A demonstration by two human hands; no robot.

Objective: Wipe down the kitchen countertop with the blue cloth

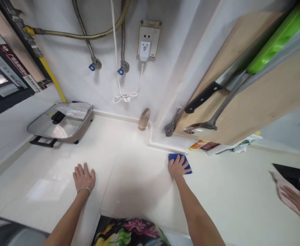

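My left hand (84,176) lies flat on the white countertop (129,160), fingers spread, a thin bracelet at the wrist, holding nothing. My right hand (177,166) presses down on a blue cloth (181,158) on the counter, just in front of the raised wall step. Its fingers rest over the cloth, and blue shows past the fingertips and at the right side.
A square electric pan with a glass lid (60,123) stands back left. A wooden cutting board (244,85), a black-handled knife (203,97) and a ladle (211,119) hang at the right. Another person's hand with a pink cloth (292,198) is at far right. A wall socket (148,41) sits above.
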